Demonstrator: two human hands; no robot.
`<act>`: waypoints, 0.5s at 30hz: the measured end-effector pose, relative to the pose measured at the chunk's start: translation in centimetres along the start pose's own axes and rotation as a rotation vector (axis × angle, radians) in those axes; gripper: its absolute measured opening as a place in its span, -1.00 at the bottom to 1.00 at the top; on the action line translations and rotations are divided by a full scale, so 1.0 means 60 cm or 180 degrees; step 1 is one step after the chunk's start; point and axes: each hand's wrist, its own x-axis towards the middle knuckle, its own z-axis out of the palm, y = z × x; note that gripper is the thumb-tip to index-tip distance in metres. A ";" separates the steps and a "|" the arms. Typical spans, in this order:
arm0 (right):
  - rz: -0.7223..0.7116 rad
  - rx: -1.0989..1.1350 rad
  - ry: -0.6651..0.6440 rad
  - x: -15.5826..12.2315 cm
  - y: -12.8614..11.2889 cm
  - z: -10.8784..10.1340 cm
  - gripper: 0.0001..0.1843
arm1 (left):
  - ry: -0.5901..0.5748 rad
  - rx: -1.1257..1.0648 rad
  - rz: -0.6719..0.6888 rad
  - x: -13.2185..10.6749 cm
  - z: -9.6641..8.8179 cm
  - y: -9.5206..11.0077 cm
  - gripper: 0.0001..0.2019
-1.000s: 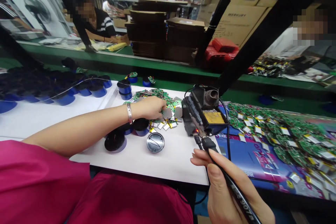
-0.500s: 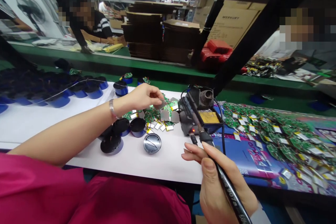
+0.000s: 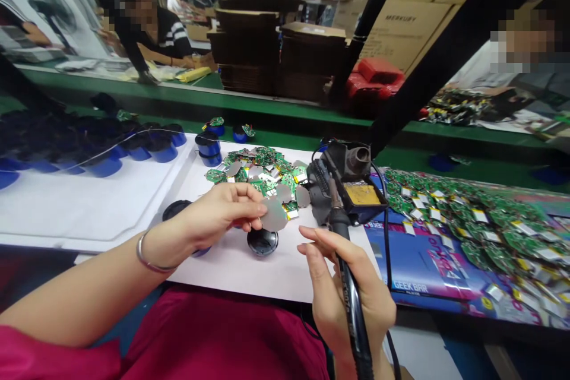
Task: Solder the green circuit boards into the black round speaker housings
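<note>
My left hand (image 3: 225, 211) pinches a thin grey plate with cut corners (image 3: 274, 215) between thumb and fingers. Right below that plate, a round dark housing (image 3: 262, 242) lies on the white work surface (image 3: 285, 282). My right hand (image 3: 351, 291) is wrapped round a black soldering iron (image 3: 351, 303), its tip pointing up and away from me. Beyond my left hand spreads a pile of green circuit boards (image 3: 267, 157) with small silver battery cells and more grey plates. Blue and black round housings are partly hidden behind my left hand and wrist.
A soldering stand (image 3: 347, 160) with a yellow sponge (image 3: 360, 194) stands behind the iron. More circuit boards (image 3: 472, 219) cover a printed blue sheet at right. Many blue housings (image 3: 98, 154) crowd the left tray. Across the green bench are cardboard stacks (image 3: 249, 47) and co-workers.
My left hand has drawn back from the board pile towards me, bringing a grey plate over the round housing. My right hand has shifted left with the soldering iron.
</note>
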 end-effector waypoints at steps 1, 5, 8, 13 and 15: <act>-0.0015 0.0002 0.0003 0.000 0.000 0.002 -0.66 | 0.0015 -0.0249 -0.0128 -0.004 0.001 -0.003 -0.76; 0.0037 0.0166 0.0006 0.003 -0.002 0.008 -0.62 | -0.0202 -0.0783 -0.0285 -0.013 0.006 -0.015 -0.53; 0.0112 0.0311 -0.0016 0.004 -0.003 0.013 -0.59 | -0.0431 -0.0719 -0.0027 -0.013 0.009 -0.028 -0.62; 0.0151 0.0450 -0.0071 0.004 -0.001 0.014 -0.59 | -0.0479 -0.0327 0.0480 -0.010 0.014 -0.043 -0.82; 0.0098 0.0558 -0.0215 0.004 0.001 0.015 -0.55 | -0.0434 -0.0221 0.0522 -0.010 0.018 -0.044 -0.82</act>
